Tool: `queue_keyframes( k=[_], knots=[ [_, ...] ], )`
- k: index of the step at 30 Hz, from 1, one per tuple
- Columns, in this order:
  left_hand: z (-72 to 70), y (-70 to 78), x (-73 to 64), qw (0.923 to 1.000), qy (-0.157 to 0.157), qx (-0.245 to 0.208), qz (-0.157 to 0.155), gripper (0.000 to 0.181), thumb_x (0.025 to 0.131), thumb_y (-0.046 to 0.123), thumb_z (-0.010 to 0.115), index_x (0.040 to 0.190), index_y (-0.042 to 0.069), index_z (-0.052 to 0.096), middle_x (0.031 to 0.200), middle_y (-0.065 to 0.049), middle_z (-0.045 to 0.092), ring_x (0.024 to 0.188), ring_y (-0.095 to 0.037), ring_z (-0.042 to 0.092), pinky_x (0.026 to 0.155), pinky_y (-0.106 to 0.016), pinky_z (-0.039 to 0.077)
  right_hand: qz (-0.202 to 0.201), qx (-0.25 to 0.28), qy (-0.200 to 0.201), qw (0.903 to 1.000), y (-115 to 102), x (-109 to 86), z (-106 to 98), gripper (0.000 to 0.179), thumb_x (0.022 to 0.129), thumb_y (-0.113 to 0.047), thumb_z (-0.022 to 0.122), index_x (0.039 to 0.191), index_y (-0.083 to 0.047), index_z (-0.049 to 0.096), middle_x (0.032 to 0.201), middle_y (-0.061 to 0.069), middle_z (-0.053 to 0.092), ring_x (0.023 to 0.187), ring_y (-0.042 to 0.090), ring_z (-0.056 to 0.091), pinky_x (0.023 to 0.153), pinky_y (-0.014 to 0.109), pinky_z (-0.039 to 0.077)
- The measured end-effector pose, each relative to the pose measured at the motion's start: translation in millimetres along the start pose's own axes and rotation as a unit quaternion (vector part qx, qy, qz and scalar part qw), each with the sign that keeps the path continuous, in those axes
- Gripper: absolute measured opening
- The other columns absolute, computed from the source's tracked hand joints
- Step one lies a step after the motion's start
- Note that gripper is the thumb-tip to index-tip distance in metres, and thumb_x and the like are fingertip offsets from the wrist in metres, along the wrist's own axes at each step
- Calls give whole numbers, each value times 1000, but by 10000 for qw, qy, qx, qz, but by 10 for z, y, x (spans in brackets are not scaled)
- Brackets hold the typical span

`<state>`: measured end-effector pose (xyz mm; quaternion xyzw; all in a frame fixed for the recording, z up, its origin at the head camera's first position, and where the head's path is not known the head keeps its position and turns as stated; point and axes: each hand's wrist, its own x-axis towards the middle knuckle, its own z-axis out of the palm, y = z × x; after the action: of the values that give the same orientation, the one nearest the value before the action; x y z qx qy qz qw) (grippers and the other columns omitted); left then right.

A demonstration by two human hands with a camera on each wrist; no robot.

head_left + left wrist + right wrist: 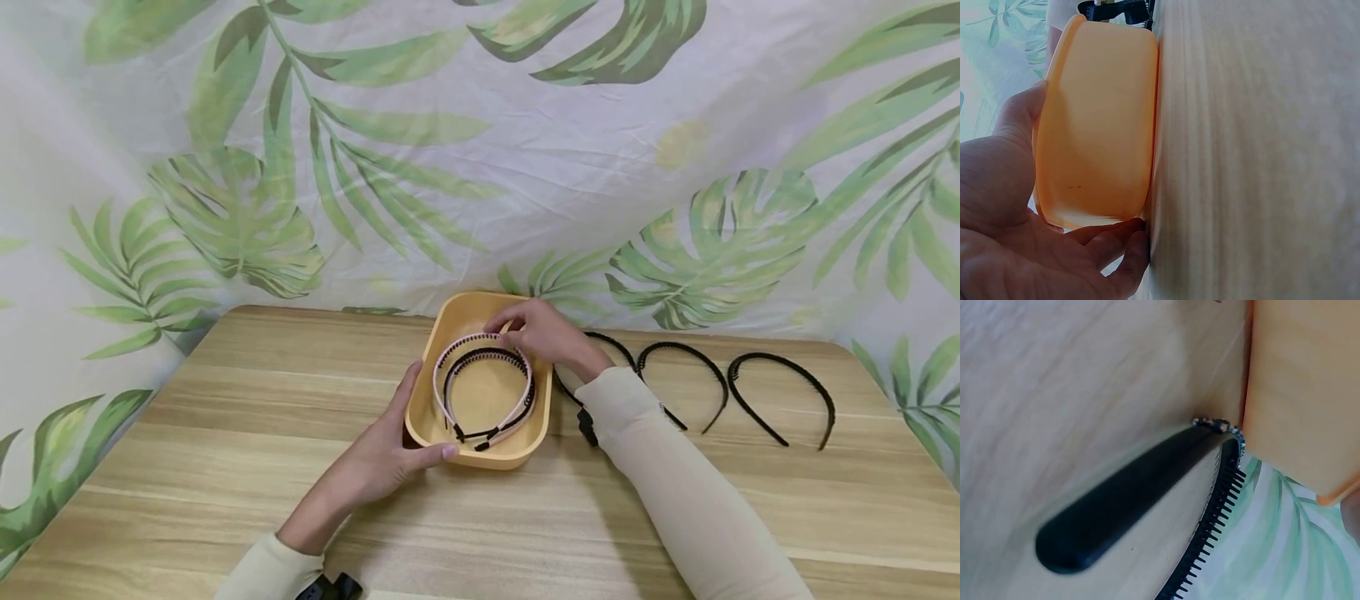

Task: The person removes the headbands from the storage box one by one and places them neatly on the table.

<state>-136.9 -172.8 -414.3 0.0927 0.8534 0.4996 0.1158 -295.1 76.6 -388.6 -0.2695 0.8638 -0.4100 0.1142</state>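
Observation:
An orange plastic box [480, 460] stands on the table. My left hand [375, 458] grips its near left corner, thumb over the front rim and fingers along the side; the left wrist view shows this hand [1016, 206] around the box's wall [1097, 112]. Inside lie a pale pink toothed headband [437, 385] and black headband [531, 392], overlapping. My right hand [551, 333] reaches over the far right rim and pinches the pink band near its top. The right wrist view shows mostly a black toothed headband [1129, 494] beside the box.
To the right of the box, three black headbands lie in a row on the wooden table [225, 400]: one partly behind my right wrist [611, 340], a middle headband [697, 354] and a far right headband [802, 367]. A leaf-patterned cloth [420, 192] hangs behind.

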Motion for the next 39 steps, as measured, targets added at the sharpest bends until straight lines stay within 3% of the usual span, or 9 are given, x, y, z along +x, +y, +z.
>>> queue_keyframes(
  k=[11,24,39],
  knots=[
    [9,11,1,10000,4,-2,-45,121,91,35,83,169,30,-9,174,-20,17,153,-35,37,124,-53,26,30,142,198,9997,-21,-13,-10,25,95,1,69,117,-3,79,118,14,78,93,21,67,76,25,49],
    [7,2,-3,10000,20,-1,-51,121,91,35,84,169,31,-9,173,-21,19,154,-37,36,125,-56,24,118,175,363,9991,-33,-15,-26,24,95,-1,70,118,-2,79,115,17,78,92,20,68,75,24,49],
    [8,-14,-2,10000,64,72,-12,119,91,34,83,169,31,-7,172,-23,24,153,-39,37,125,-59,23,261,248,382,9986,-41,-32,-67,25,97,-2,68,119,-5,79,120,12,77,94,19,67,77,25,51]
  ],
)
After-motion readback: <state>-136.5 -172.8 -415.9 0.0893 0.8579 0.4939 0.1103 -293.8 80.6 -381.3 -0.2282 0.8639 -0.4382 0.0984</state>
